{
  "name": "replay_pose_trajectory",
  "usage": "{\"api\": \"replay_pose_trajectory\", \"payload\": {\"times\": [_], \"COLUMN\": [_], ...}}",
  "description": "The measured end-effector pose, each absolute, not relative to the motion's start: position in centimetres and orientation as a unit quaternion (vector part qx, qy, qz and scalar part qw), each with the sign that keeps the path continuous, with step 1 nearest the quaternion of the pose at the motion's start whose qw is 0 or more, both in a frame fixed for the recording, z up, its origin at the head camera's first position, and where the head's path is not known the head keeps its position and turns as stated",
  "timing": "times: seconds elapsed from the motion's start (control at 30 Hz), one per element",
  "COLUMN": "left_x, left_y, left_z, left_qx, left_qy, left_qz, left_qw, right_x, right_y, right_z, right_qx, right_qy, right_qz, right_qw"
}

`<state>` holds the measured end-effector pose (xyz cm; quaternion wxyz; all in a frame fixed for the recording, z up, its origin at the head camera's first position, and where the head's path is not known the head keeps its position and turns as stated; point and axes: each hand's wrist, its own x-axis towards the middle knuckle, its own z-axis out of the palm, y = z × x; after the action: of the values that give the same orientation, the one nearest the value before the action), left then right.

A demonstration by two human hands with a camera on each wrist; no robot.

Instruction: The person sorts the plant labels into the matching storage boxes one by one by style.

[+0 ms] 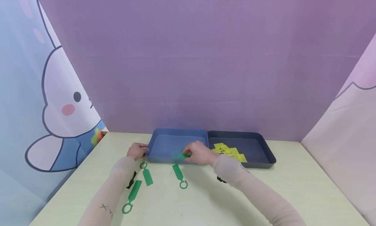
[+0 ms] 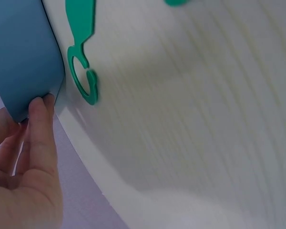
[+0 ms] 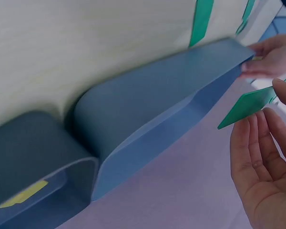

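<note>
A blue tray [image 1: 173, 144] stands at the back of the table, and my left hand [image 1: 137, 151] grips its left wall. In the left wrist view, thumb and fingers of the left hand [image 2: 31, 157] pinch the blue rim from both sides. My right hand [image 1: 199, 152] is over the front right part of this tray. Between its thumb and fingers it pinches a green tag with a ring end [image 3: 248, 106]. Three more green ring tags lie on the table before the tray: one in the middle [image 1: 178, 172], one near the left hand [image 1: 148, 177], one nearer the front [image 1: 135, 190].
A dark tray [image 1: 255, 149] adjoins the blue one on the right, with several yellow tags [image 1: 233, 151] inside. Behind both trays rises a purple cloth wall [image 1: 188, 62]. A printed curtain [image 1: 53, 115] hangs along the left side.
</note>
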<state>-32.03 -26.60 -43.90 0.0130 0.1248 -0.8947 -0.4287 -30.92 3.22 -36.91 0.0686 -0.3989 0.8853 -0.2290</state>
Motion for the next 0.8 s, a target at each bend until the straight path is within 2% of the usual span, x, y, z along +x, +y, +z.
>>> {"api": "replay_pose_trajectory", "payload": {"times": [0.2,0.33,0.8], "left_x": [-32.0,-31.9,-31.6], "left_y": [-26.8,-26.9,-26.3], "left_z": [-43.9,-43.9,-43.3], "left_qx": [0.127,0.128,0.123], "left_qy": [-0.896,-0.893,-0.899], "left_qz": [-0.426,-0.431,-0.420], "left_qw": [0.003,-0.001,0.011], "right_x": [-32.9,-34.1,-38.0], "right_y": [3.5,3.5,3.5], "right_z": [-37.3,-37.5,-38.4], "right_qx": [-0.365,-0.354,-0.331], "right_qy": [0.894,0.900,0.915], "right_qz": [-0.249,-0.247,-0.217], "right_qw": [0.078,0.064,0.073]}}
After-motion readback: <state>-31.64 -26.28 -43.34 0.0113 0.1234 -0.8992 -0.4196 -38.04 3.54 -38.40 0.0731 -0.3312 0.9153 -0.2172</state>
